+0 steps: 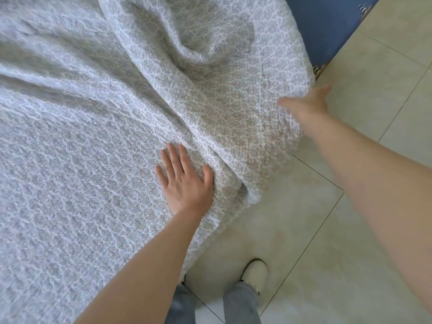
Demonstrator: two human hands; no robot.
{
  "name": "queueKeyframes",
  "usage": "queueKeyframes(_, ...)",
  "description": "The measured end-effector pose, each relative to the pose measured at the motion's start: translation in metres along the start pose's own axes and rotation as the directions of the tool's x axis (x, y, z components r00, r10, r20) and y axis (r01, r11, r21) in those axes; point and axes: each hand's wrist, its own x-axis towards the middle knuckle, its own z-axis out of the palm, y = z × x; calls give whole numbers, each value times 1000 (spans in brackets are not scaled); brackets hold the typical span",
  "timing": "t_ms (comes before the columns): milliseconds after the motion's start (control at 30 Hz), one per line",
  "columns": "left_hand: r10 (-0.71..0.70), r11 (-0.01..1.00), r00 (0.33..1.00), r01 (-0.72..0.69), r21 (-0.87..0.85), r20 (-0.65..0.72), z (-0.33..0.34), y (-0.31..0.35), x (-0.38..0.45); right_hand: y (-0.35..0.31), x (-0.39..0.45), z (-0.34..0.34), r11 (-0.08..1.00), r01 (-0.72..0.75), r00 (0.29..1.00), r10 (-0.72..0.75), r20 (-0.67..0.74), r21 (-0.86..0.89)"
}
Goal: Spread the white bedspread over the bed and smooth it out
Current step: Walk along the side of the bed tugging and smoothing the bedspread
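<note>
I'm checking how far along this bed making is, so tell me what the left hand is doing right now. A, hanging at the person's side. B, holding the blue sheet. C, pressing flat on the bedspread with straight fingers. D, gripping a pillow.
C: the left hand lies palm down, fingers straight, on the white bedspread on top of the bed, while the right hand grips its hanging edge.

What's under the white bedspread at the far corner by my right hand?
A strip of blue bed surface shows past the white bedspread, which the right hand grips by its edge. Everything else beneath, including under the flat left hand, is covered.
</note>
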Motion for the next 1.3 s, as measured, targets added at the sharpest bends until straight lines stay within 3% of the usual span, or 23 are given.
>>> queueKeyframes(200, 0, 1000, 1000, 0, 26, -10, 1, 0, 1, 3, 0, -15, 1000, -22, 991, 20, 134, 18)
queueKeyframes(300, 6, 999, 1000, -5, 37, -11, 1, 0, 1, -9, -12, -22, 993, 17, 950, -51, 309, 114)
queueKeyframes(400, 4, 1000, 1000, -4, 31, -14, 1, -1, 1, -30, -31, -8, 958, -140, 834, -23, 551, 252)
queueKeyframes(467, 11, 1000, 1000, -10, 30, -18, 0, -2, 0, -43, -41, -4, 959, -208, 722, 19, 691, 190)
queueKeyframes(533, 24, 998, 999, -23, 59, -22, 0, -3, 0, -50, -46, -4, 983, -169, 605, 45, 795, 73)
queueKeyframes(600, 23, 999, 999, -22, 48, -23, 0, -4, -1, -52, -49, -7, 997, -83, 647, 45, 761, 12)
queueKeyframes(667, 17, 1000, 999, -17, 4, -30, 0, -2, 0, -38, -12, -20, 992, -59, 845, -11, 534, 114)
queueKeyframes(733, 12, 1000, 1000, -12, -2, -28, 0, -1, 0, 31, 128, -50, 981, -81, 973, 40, 226, 176)
queueKeyframes(800, 17, 1000, 999, -17, 10, -30, -1, -1, -1, 78, 212, -82, 980, -28, 994, 47, -95, 195)
queueKeyframes(867, 12, 1000, 1000, -11, 22, -21, -1, -2, 1, 72, 184, -103, 985, -11, 969, 53, -240, 172)
queueKeyframes(933, 8, 999, 1000, -8, 36, -7, -1, -1, 1, 30, 80, -102, 973, 3, 969, 54, -242, 230)
queueKeyframes(1000, 21, 999, 1000, -20, 42, -4, -2, 0, 0, 31, 51, -93, 963, -15, 973, 76, -217, 270)
queueKeyframes(1100, 26, 999, 1000, -26, 24, -6, -3, 0, 1, 33, 35, -82, 955, -144, 986, 118, 115, 259)
queueKeyframes(1200, 21, 999, 1000, -21, 35, 1, -3, 0, 0, 32, 16, -65, 988, -132, 919, 94, 383, 76)
queueKeyframes(1233, 21, 999, 1000, -21, 40, 6, -2, 1, -1, 34, 16, -63, 994, -98, 927, 72, 369, 51)
queueKeyframes(1300, 19, 999, 999, -20, 44, 27, -2, 1, -1, 42, 28, -71, 1000, 7, 989, -8, 145, 9)
